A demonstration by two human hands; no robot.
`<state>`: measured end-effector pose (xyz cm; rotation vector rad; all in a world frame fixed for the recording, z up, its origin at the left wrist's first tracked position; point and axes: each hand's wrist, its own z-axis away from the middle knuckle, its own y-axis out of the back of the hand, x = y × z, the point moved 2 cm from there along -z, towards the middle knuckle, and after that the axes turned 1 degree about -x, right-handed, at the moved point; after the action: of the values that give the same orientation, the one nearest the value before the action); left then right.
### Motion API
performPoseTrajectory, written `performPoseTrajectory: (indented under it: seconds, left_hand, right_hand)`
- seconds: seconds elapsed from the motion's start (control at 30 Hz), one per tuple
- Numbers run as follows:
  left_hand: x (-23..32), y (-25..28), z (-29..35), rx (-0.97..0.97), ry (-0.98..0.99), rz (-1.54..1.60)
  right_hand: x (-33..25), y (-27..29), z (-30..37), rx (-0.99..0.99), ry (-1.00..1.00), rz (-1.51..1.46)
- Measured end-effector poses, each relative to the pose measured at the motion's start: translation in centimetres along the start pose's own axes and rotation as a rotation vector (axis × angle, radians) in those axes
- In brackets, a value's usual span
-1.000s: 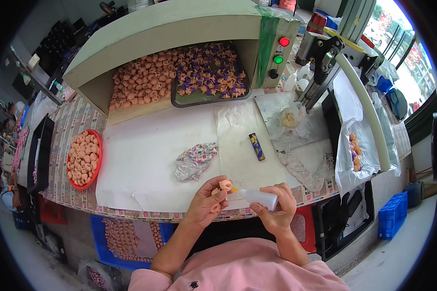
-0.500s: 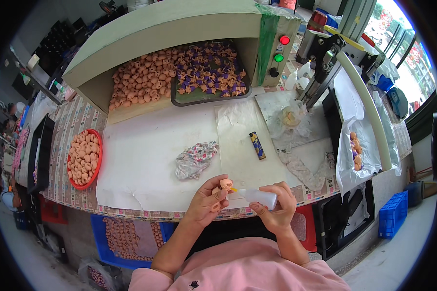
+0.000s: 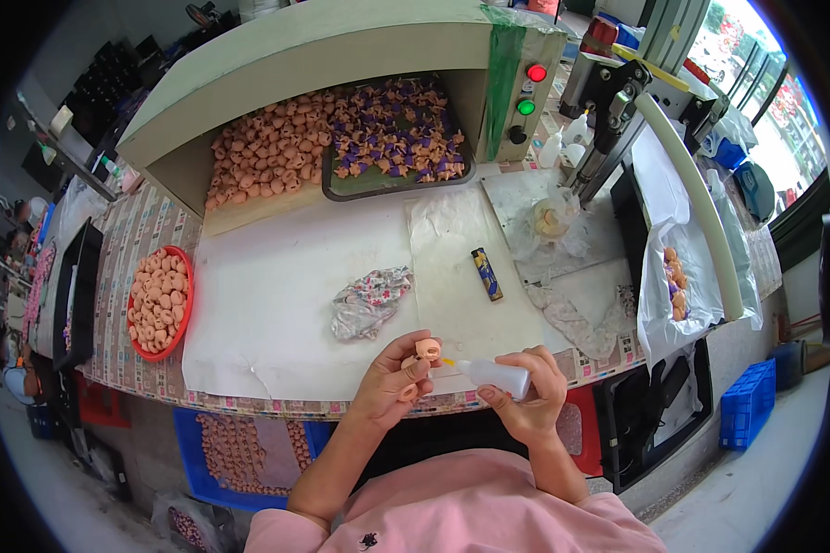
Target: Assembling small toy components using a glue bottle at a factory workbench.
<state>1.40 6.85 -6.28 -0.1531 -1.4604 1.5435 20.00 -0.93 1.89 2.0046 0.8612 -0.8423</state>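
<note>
The left hand [image 3: 392, 382] keeps a narrow grip, thumb and fingers pinched around a small, rounded doll head [image 3: 428, 349] of matt peach plastic, its hollow opening visible, held just above the near edge of the tabletop [image 3: 115, 318]; a second peach piece [image 3: 409, 393] shows lower in the same palm. The right hand [image 3: 537, 392] has its grip closed round a smooth, translucent white squeeze bottle [image 3: 500, 377], tilted nearly level, whose slim yellow nozzle [image 3: 449, 362] points at the doll head; whether they touch, I cannot tell. Beyond lie a crumpled, flower-printed cloth or film [image 3: 372, 302] and a glossy dark lighter [image 3: 488, 275] on flat, creased white paper [image 3: 267, 323]. A round red plastic bowl [image 3: 190, 313] brims with similar peach heads, and more are heaped under the boxy painted hood [image 3: 304, 46] beside a shallow black tray [image 3: 397, 192] of tiny peach-and-purple figures [image 3: 401, 129]
</note>
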Motion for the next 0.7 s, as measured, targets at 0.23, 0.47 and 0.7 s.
performPoseTrajectory:
  seconds: [0.23,0.47,0.7]
  left_hand:
    - [-0.06,0.01,-0.06,0.012,0.002,-0.004]
    - [-0.05,0.12,-0.1,0.026,0.004,0.016]
    - [0.25,0.33,0.39,0.005,0.025,0.038]
  right_hand:
    - [0.48,0.23,0.16,0.006,-0.011,0.001]
    - [0.7,0.05,-0.01,0.031,-0.02,-0.013]
    - [0.31,-0.27,-0.09,0.06,-0.062,-0.046]
